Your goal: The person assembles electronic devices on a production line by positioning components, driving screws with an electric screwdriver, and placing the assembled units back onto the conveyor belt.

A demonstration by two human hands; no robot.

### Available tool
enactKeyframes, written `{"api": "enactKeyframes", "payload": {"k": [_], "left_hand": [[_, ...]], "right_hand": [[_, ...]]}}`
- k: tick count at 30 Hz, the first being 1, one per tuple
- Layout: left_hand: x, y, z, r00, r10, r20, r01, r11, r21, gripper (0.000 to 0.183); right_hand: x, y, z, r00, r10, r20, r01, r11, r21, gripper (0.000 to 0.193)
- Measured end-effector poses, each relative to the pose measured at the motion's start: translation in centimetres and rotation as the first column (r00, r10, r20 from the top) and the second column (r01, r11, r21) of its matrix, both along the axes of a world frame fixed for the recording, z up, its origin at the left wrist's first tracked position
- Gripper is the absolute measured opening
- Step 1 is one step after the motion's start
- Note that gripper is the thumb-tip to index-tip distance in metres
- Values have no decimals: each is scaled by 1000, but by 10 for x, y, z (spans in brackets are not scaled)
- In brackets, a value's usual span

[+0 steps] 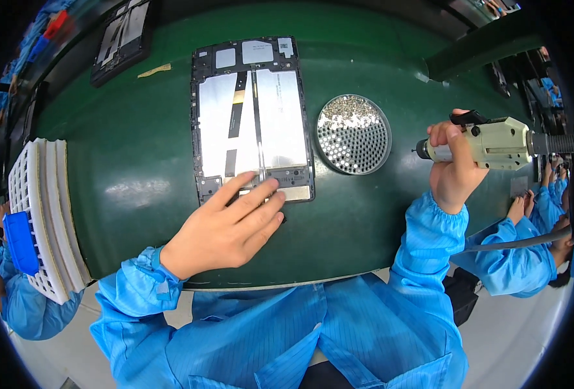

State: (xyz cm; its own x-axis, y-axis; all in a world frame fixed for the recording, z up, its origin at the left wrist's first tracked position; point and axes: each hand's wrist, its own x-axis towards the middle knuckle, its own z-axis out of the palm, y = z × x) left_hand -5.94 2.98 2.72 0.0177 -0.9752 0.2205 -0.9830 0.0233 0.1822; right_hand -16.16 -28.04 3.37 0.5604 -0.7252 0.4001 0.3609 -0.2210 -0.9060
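An opened tablet (284,123) lies flat on the green bench, its silver battery area, black frame and ribbon cables exposed. Across its near edge rests my left hand (232,227), fingers stretched out and slightly spread over the lower part, covering some of it. My right hand (457,146) is wrapped round a pale green electric screwdriver (504,144), held above the bench with its bit pointing left. Between the tablet and the screwdriver sits a round dish (354,135) with a plate full of holes, many small screws heaped at its far side.
White grid trays (47,214) with a blue clip (21,243) stand at the left edge. A second opened tablet (122,39) lies at the far left, near a yellowish strip (154,70). Co-workers in blue sleeves (507,259) sit at both sides. A dark green bar (484,52) crosses the far right.
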Motion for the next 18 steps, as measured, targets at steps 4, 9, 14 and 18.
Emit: {"api": "enactKeyframes", "payload": {"k": [4,9,14,18], "left_hand": [[5,-5,-10,996,-94,13,94,991,-95,22],[12,-14,-12,989,-103,-103,76,968,-238,20],[11,-26,-16,983,-55,-175,-2,950,-311,17],[12,-29,-23,982,-33,-184,-22,957,-289,26]], "right_hand": [[-1,4,1,998,-12,-69,10,999,-36,26],[2,8,-1,997,-25,-78,23,999,-28,27],[3,7,0,997,-10,-76,7,999,-39,28],[6,8,-2,997,3,-83,-8,998,-57,29]]}}
